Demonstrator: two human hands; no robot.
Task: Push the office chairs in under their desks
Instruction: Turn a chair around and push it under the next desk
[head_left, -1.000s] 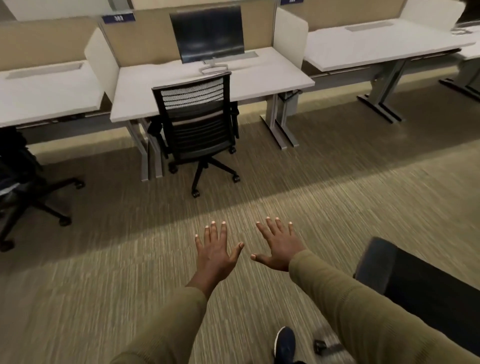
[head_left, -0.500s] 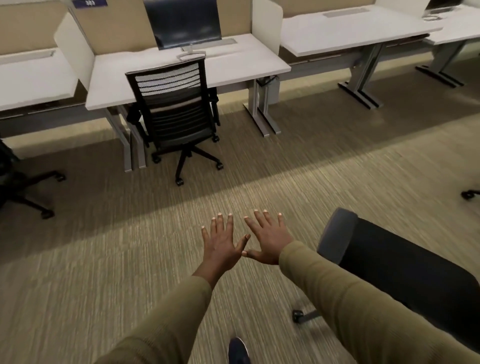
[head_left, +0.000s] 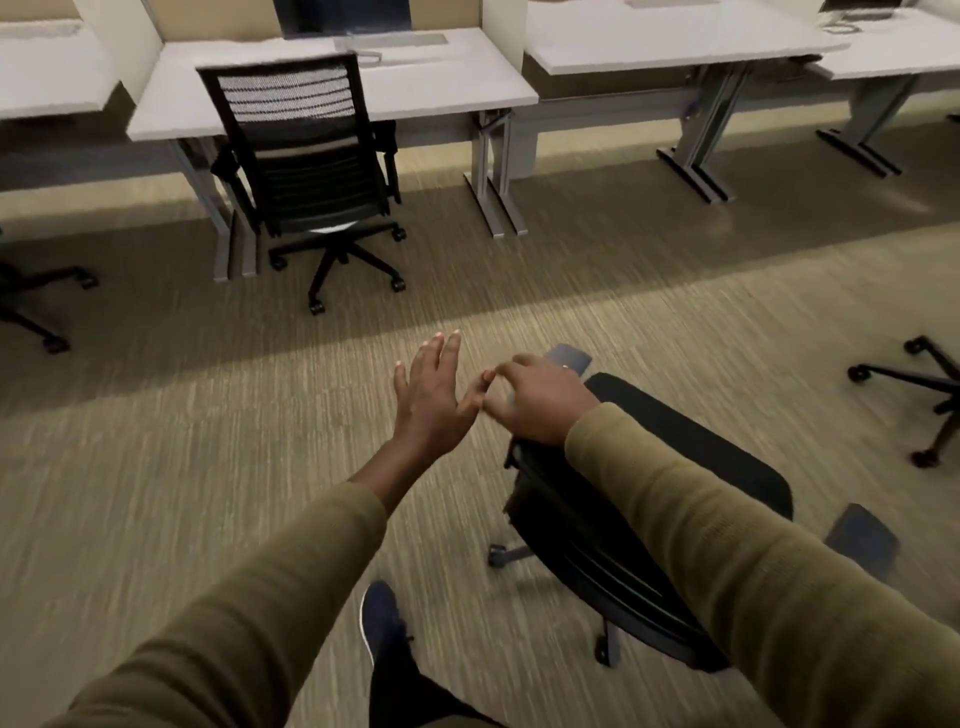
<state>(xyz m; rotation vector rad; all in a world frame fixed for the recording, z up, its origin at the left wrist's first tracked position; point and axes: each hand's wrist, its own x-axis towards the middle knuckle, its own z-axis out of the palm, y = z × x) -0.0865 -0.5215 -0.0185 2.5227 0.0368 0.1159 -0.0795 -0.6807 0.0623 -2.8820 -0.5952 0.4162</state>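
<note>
centre desk (head_left: 441, 88) carries a dark monitor (head_left: 343, 13) at its rear edge and a flat keyboard (head_left: 389, 40) just in front of it; desks to either side adjoin it in a row. a black mesh-backed office chair (head_left: 306, 171) stands at this desk, back upright at the front edge, seat partly beneath the top, wheeled base out on the carpet (head_left: 156, 467). a second black chair (head_left: 675, 467) stands in the open aisle at lower right, well apart from the desks, directly below the right forearm. left hand (head_left: 434, 400) is spread flat, fingers straight and close together, holding nothing, over bare carpet just left of this near chair and not touching it. right hand (head_left: 540, 402) sits at the chair's upper left corner beside a grey armrest pad (head_left: 569, 358); its fingers are curled but blurred, and whether they grip the chair cannot be told. the two thumbs nearly meet. both arms wear olive sleeves. a dark shoe (head_left: 382, 621) shows on the carpet beside the near chair's base. partial chair bases appear at the far left (head_left: 36, 301) and far right (head_left: 919, 384).
</note>
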